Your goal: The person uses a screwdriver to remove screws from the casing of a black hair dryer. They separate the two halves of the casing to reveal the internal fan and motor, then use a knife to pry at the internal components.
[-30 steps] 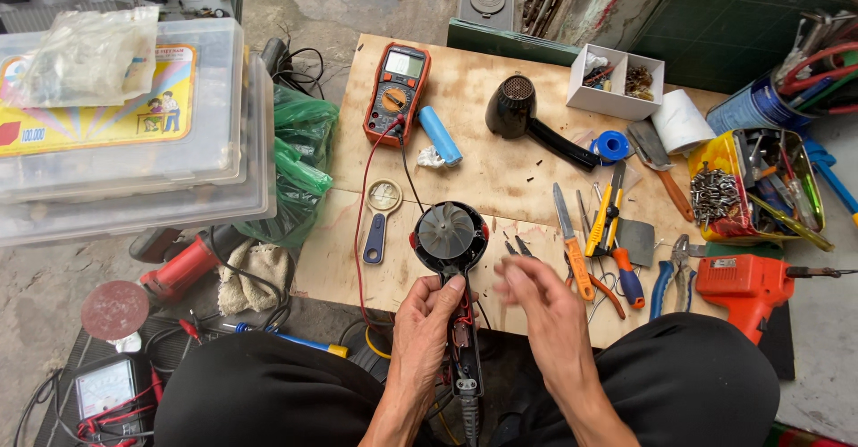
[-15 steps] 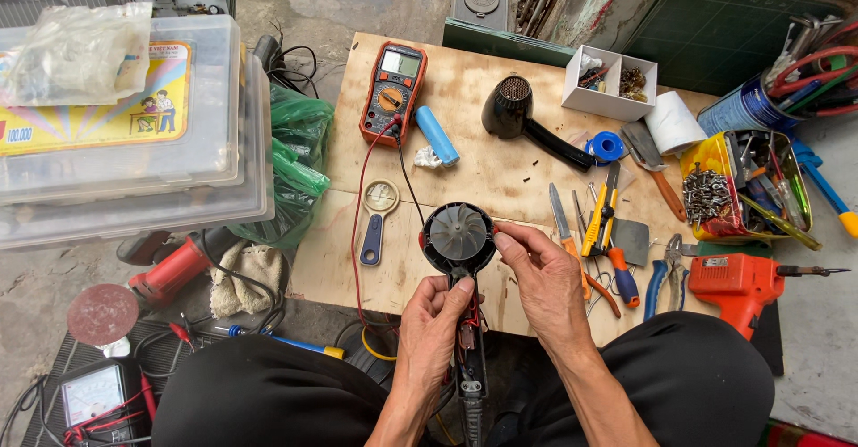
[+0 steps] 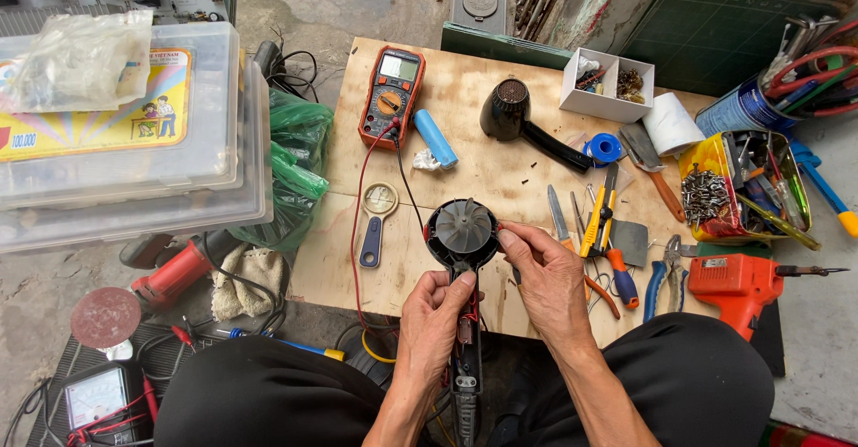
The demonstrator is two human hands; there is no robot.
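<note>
A dismantled black hair dryer with its grey fan showing lies over the front edge of the plywood board. My left hand grips its opened handle, where wiring is exposed. The fingertips of my right hand touch the right rim of the fan housing. Red and black probe leads run from an orange multimeter down toward the dryer. The dryer's black outer shell lies apart, further back on the board.
On the board lie a blue cylinder, a magnifier, a white parts box, screwdrivers, cutters and pliers. An orange drill sits at right beside a tin of screws. Clear plastic boxes stack at left.
My right hand moved from hovering in front of the dryer up to the right rim of the fan housing. The left hand stayed on the handle.
</note>
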